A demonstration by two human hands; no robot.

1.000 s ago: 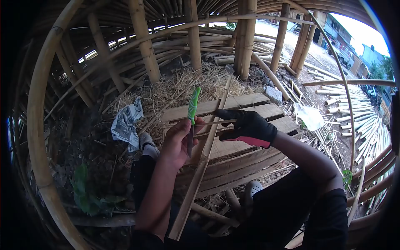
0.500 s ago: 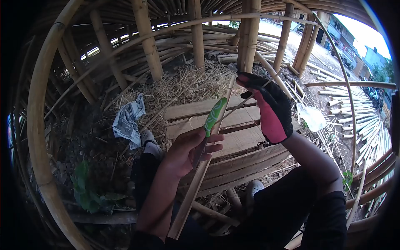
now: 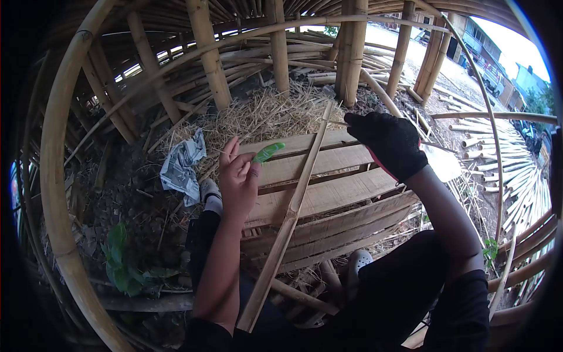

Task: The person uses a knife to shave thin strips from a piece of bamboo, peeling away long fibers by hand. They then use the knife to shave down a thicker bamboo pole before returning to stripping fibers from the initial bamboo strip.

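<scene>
My bare left hand (image 3: 239, 176) is closed on a knife whose green patterned handle (image 3: 270, 152) points up to the right; the blade cannot be made out here. A long split bamboo strip (image 3: 291, 211) slants from my lap up across the slatted wooden crate (image 3: 358, 186), between my two hands. My right hand (image 3: 390, 145), in a black and pink glove, is closed on a thin bamboo sliver (image 3: 336, 122). One end of the sliver sticks out left of the fingertips, close to the strip's upper end.
Behind the crate lies a heap of straw shavings (image 3: 275, 114). Crumpled newspaper (image 3: 183, 167) lies on the ground at left. Upright bamboo posts (image 3: 350, 56) and a curved pole (image 3: 58, 176) frame the space. Cut bamboo poles (image 3: 516, 188) are spread at right.
My left hand has moved left, away from the strip, with the knife turned in it. My right hand has rolled over, its black back now showing, still with the thin sliver.
</scene>
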